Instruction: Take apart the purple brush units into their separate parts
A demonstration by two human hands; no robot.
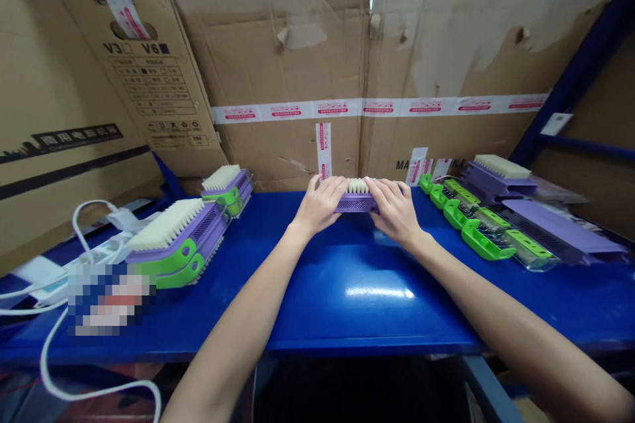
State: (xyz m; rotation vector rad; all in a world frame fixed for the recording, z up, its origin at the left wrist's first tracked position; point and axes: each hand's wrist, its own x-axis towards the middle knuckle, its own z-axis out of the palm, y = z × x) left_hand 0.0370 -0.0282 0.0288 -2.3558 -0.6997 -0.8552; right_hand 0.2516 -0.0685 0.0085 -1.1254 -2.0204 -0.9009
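Between my two hands, over the far middle of the blue shelf, is a purple brush (358, 202) with cream bristles facing up. My left hand (323, 201) wraps round its left end, fingers over the top. The right hand (395, 207) grips the opposite end the same way, its thumb side near the bristles. Both ends of the brush are hidden under my fingers. On the left stand brushes with green ends, a nearer stack (171, 244) and a farther one (229, 190), bristles up.
Purple brush bodies (560, 228) lie at the right, beside a row of green handle pieces (483, 241) and clear-and-green parts (528, 248). White cables and a power strip (94, 254) sit at the left. Cardboard (307, 53) walls the back; a blue post (560, 86) rises at right.
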